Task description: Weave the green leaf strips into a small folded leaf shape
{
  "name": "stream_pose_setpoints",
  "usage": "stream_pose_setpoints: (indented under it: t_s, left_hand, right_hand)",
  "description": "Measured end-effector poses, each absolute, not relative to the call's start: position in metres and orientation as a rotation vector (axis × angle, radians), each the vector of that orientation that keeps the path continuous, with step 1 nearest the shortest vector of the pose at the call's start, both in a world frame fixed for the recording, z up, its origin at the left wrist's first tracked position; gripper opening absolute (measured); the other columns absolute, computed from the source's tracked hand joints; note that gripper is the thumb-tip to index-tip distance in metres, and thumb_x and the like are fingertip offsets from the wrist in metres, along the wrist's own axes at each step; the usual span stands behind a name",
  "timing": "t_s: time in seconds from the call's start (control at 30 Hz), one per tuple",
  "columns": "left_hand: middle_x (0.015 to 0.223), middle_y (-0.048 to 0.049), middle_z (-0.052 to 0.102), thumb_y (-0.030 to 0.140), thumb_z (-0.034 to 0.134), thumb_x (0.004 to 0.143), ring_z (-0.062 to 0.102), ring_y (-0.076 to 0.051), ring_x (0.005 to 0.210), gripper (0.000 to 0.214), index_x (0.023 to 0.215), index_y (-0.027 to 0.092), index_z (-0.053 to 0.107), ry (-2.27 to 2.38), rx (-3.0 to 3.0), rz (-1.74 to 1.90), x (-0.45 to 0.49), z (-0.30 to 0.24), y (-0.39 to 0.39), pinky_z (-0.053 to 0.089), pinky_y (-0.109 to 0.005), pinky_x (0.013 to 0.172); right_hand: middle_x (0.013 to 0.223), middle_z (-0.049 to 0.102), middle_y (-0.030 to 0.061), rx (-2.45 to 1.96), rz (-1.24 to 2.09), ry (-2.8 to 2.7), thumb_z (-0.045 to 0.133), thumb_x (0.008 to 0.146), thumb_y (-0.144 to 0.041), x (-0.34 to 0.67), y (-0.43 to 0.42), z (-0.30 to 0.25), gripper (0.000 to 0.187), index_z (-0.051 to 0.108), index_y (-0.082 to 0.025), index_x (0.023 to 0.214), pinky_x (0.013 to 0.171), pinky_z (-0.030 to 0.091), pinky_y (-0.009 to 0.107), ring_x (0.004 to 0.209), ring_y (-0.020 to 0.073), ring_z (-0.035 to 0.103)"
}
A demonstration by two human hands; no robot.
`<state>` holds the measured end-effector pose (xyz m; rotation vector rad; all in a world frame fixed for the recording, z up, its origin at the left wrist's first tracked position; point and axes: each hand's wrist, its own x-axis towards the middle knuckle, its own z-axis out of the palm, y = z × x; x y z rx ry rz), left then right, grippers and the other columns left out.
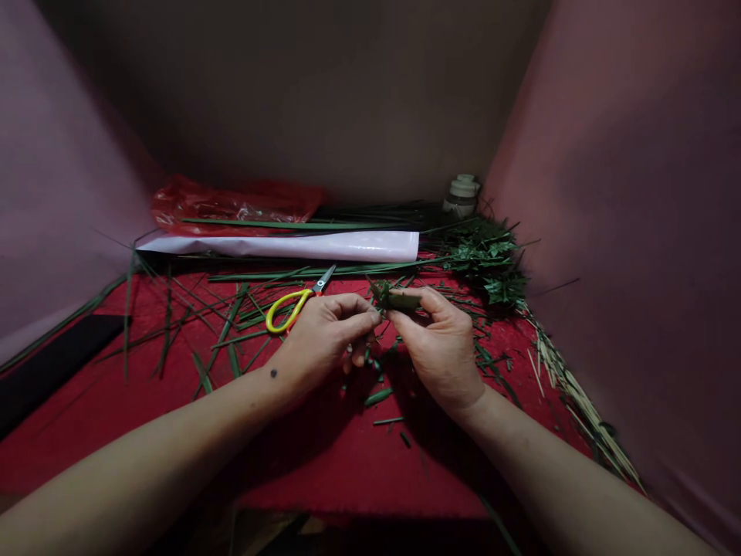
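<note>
A small folded piece of green leaf (404, 300) is between my two hands, above the red cloth. My right hand (444, 340) pinches it between thumb and fingers, its flat part lying along the fingertips. From the left, my left hand (329, 332) meets its spiky end with thumb and forefinger pinched together. The other fingers of that hand curl below. Just beyond the left hand lie scissors (283, 311) with yellow handles, part of them hidden behind the hand. Cut leaf scraps (379, 397) are scattered beneath both hands.
Woven green leaf pieces (489, 259) are heaped at the back right, pale stalks (579, 409) trailing forward. A lidded jar (461, 194) stands behind them. Along the back lie a white roll (289, 245), a red plastic bag (231, 205) and long leaf strips. A black slab (63, 367) lies left.
</note>
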<state>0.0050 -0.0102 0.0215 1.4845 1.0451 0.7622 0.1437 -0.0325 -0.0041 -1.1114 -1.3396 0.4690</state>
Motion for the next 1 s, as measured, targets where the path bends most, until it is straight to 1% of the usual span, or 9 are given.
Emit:
stream_pose_setpoints:
  t_s: [0.17, 0.3, 0.47, 0.6, 0.8, 0.9, 1.0]
  left_hand:
    - [0.043, 0.0058, 0.050, 0.029, 0.055, 0.077, 0.042, -0.006, 0.034, 0.016, 0.069, 0.015, 0.055, 1.049, 1.498, 0.768, 0.006, 0.024, -0.012, 0.033, -0.017, 0.032]
    - [0.046, 0.0052, 0.050, 0.030, 0.055, 0.077, 0.044, -0.007, 0.037, 0.017, 0.069, 0.015, 0.055, 1.044, 1.531, 0.767, 0.006, 0.025, -0.013, 0.034, -0.017, 0.034]
    - [0.052, 0.0051, 0.051, 0.031, 0.054, 0.078, 0.045, -0.007, 0.039, 0.015, 0.078, 0.016, 0.056, 1.015, 1.552, 0.793, 0.005, 0.024, -0.014, 0.034, -0.018, 0.038]
    - [0.052, 0.0052, 0.049, 0.034, 0.050, 0.081, 0.045, -0.007, 0.040, 0.019, 0.073, 0.016, 0.052, 0.965, 1.554, 0.822, 0.006, 0.024, -0.016, 0.035, -0.019, 0.040]
    - [0.054, 0.0058, 0.047, 0.029, 0.055, 0.078, 0.044, -0.006, 0.044, 0.015, 0.072, 0.016, 0.053, 0.979, 1.555, 0.929, 0.008, 0.028, -0.022, 0.036, -0.018, 0.043]
    - [0.056, 0.0052, 0.046, 0.026, 0.053, 0.079, 0.043, -0.005, 0.046, 0.012, 0.072, 0.016, 0.056, 1.009, 1.718, 1.001, 0.007, 0.028, -0.024, 0.036, -0.017, 0.044]
    - [0.058, 0.0036, 0.046, 0.021, 0.051, 0.081, 0.044, -0.006, 0.050, 0.010, 0.073, 0.017, 0.057, 1.001, 2.027, 1.117, 0.004, 0.024, -0.022, 0.037, -0.017, 0.049]
  right_hand:
    - [0.083, 0.062, 0.0011, -1.091, 0.455, -1.330, 0.056, 0.073, -0.007, 0.144, -0.033, -0.006, 0.017, 0.061, -0.016, 0.087, 0.075, 0.047, 0.025, 0.079, 0.0123, 0.059]
    - [0.084, 0.061, 0.0003, -1.029, 0.330, -1.382, 0.055, 0.076, -0.009, 0.144, -0.034, -0.009, 0.016, 0.060, -0.019, 0.088, 0.073, 0.047, 0.025, 0.078, 0.0120, 0.058]
    - [0.081, 0.060, 0.0002, -1.006, 0.182, -1.437, 0.056, 0.077, -0.008, 0.145, -0.036, -0.006, 0.016, 0.058, -0.019, 0.088, 0.071, 0.046, 0.025, 0.076, 0.0123, 0.057]
    - [0.082, 0.060, 0.0024, -0.896, 0.082, -1.524, 0.054, 0.077, -0.005, 0.146, -0.037, -0.001, 0.015, 0.058, -0.018, 0.082, 0.074, 0.046, 0.029, 0.079, 0.0140, 0.055]
    - [0.089, 0.059, 0.0046, -0.824, 0.066, -1.571, 0.053, 0.077, -0.003, 0.149, -0.041, 0.003, 0.021, 0.060, -0.019, 0.088, 0.075, 0.048, 0.032, 0.084, 0.0157, 0.056]
    - [0.090, 0.059, 0.0051, -0.810, 0.035, -1.576, 0.052, 0.076, -0.002, 0.149, -0.043, 0.004, 0.025, 0.060, -0.020, 0.090, 0.075, 0.049, 0.033, 0.085, 0.0163, 0.056]
    - [0.089, 0.060, 0.0058, -0.797, -0.005, -1.589, 0.049, 0.075, 0.001, 0.149, -0.044, 0.006, 0.029, 0.060, -0.020, 0.091, 0.074, 0.049, 0.034, 0.085, 0.0164, 0.056]
